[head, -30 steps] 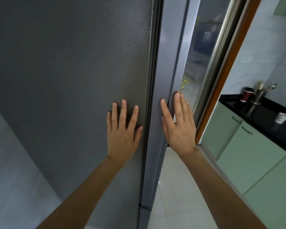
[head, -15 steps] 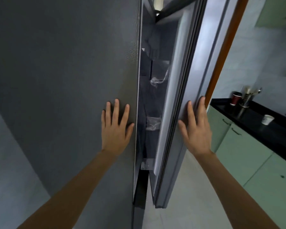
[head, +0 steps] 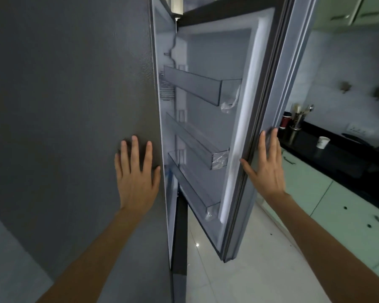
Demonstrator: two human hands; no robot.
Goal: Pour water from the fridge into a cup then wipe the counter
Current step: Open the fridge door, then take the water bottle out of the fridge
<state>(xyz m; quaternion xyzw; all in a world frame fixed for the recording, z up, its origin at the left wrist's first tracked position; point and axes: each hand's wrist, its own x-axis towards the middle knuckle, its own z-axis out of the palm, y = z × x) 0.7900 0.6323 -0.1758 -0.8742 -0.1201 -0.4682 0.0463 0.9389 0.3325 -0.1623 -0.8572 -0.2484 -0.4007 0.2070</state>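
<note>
Head view: left hand (head: 138,180) lay flat, fingers straight, on grey fridge (head: 74,106) side. Right hand (head: 266,169), fingers straight, pressed fridge door (head: 271,106) edge; door stood ajar. White cup (head: 323,142) sat on black table (head: 337,158), far right.

The fridge (head: 74,106) stands at the left, its side panel facing us, and its door (head: 239,127) hangs open to the right with three shelves (head: 195,86) stacked one above another on its inner face. The left hand (head: 137,173) lies flat on the side panel and the right hand (head: 266,169) on the door's outer edge. Right of the door, the counter (head: 337,156) runs over cabinets (head: 328,204), carrying a cup (head: 323,142), with a utensil holder (head: 298,121) and another cup (head: 286,120) behind it.
</note>
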